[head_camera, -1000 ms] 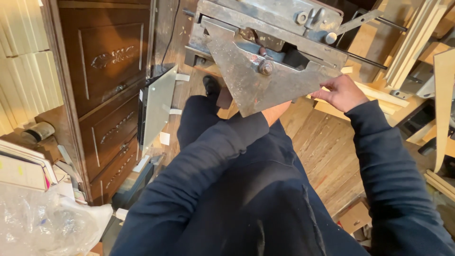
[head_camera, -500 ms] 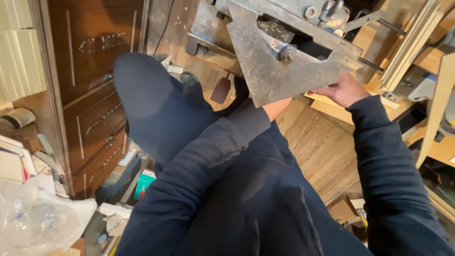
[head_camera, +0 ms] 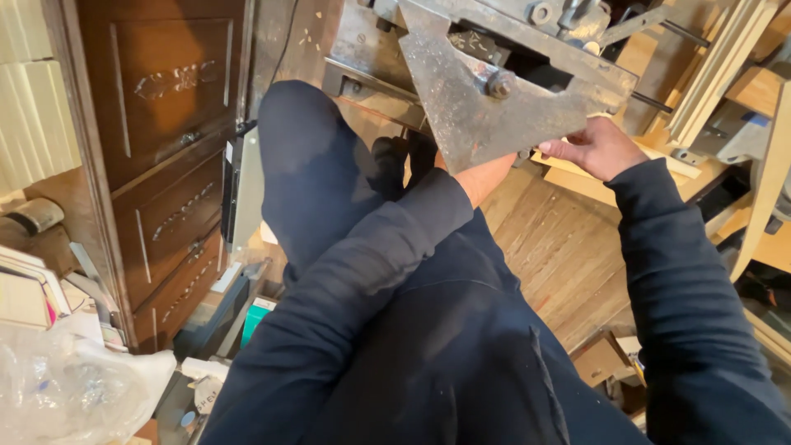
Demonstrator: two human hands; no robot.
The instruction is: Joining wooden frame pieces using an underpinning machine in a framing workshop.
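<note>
A worn grey metal machine [head_camera: 486,78] with a triangular steel plate [head_camera: 470,115] and a bolt fills the top middle. My right hand [head_camera: 595,147] rests at the plate's right tip, fingers curled on a light wooden piece [head_camera: 577,169] under the machine. My left hand is hidden behind the triangular plate; only the wrist [head_camera: 486,177] shows, so its grip is unseen. My raised left knee [head_camera: 309,156] in dark trousers stands left of the machine. Both arms wear dark blue sleeves.
A dark carved wooden cabinet [head_camera: 156,165] stands at the left. Crumpled clear plastic [head_camera: 66,387] and books lie at the lower left. Wooden boards [head_camera: 560,247] sit under the machine. Pale wooden strips [head_camera: 717,66] and a curved wooden part [head_camera: 766,189] stand at the right.
My left knee has come up into view on the left. The view shifted, so the machine now sits higher and closer. My right hand stays at the plate's right tip.
</note>
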